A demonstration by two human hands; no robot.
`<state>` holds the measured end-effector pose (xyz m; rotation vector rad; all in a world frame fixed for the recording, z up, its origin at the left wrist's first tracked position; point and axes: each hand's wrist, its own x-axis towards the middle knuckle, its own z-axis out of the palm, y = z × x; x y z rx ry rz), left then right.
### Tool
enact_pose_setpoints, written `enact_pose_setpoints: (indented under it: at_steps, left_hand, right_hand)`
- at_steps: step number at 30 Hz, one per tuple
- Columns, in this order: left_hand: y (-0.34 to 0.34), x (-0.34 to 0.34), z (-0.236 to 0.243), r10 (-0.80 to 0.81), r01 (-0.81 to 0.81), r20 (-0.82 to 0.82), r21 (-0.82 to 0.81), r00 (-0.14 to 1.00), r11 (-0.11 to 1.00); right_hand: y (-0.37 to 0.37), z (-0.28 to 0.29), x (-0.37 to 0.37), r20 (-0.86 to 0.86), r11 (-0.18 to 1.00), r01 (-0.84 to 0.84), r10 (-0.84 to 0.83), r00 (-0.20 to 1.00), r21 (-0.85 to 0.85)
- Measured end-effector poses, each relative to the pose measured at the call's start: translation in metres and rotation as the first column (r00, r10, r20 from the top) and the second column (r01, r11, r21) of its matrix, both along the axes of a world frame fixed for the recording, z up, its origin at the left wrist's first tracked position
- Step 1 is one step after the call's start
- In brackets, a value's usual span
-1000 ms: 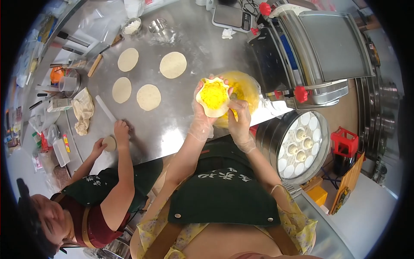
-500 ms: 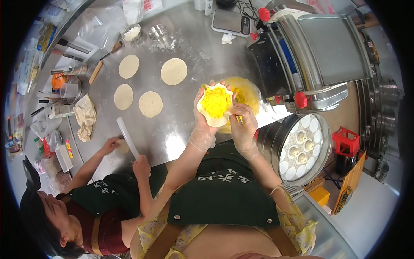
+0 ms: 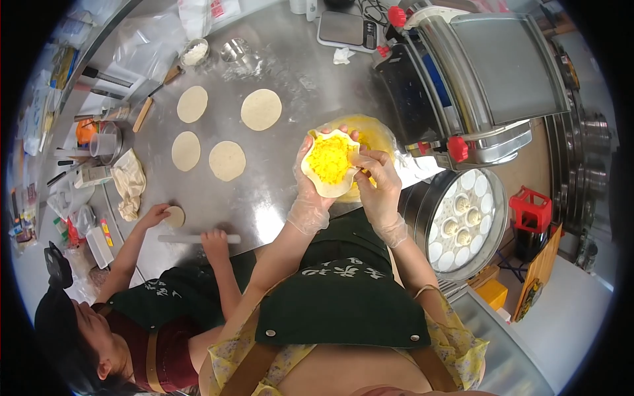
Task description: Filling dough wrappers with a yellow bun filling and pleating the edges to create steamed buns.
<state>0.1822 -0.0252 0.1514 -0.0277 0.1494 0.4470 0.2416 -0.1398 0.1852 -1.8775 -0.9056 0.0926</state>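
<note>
Since the earlier frames the co-worker at the lower left has shifted: one of that person's hands (image 3: 153, 214) now rests on a small round piece of pale dough (image 3: 174, 216) while the other (image 3: 215, 240) lies on the thin white rolling pin (image 3: 198, 239), which has come to lie flat along the front edge of the steel worktable (image 3: 284, 72); the four flat rolled dough rounds (image 3: 226, 160) farther back have stayed where they were. Left of them a crumpled cream cloth (image 3: 129, 182) lies among tools and tubs too small and bent by the lens to tell apart. At the centre the person's gloved left hand (image 3: 309, 191) cups a round pale dough wrapper heaped with bright yellow crumbly filling (image 3: 329, 162), fingers curled up around its underside and rim, holding it above the table just in front of the chest, about as before. The gloved right hand (image 3: 378, 181) has its fingertips pinched onto the wrapper's right edge, which stands up in small folds. Behind both hands a clear bowl of the same yellow filling (image 3: 373, 135) is mostly hidden. To the right stand a grey metal machine with red knobs (image 3: 482, 79) and a round steamer tray of white filled buns (image 3: 465, 221), its far side cut off by the machine.
</note>
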Motion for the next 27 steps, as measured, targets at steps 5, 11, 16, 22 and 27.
enact_pose_setpoints:
  at_steps: [5,11,16,22,27]
  left_hand:
    - [-0.004,-0.001,0.002,-0.041,0.041,-0.089,-0.002,0.995,0.999]
    - [-0.007,-0.002,-0.002,-0.067,0.064,-0.055,-0.049,0.996,0.997]
    - [-0.007,-0.003,0.002,-0.105,0.103,-0.067,-0.035,0.992,0.994]
    - [-0.007,-0.003,0.004,-0.155,0.156,-0.090,0.006,0.984,0.988]
    - [-0.007,-0.002,-0.003,-0.098,0.115,-0.191,0.083,0.977,0.990]
  right_hand:
    - [-0.005,-0.003,0.000,0.032,1.000,0.023,-0.023,0.999,-0.004]
    - [-0.010,0.003,0.005,-0.037,0.999,-0.022,0.021,0.999,-0.026]
    - [-0.009,0.016,0.012,0.161,0.986,-0.011,0.038,0.986,-0.164]
    - [-0.019,0.010,0.013,-0.005,0.980,-0.113,0.113,0.994,-0.163]
    - [-0.018,0.008,0.015,-0.025,0.986,-0.133,0.131,0.991,-0.100]
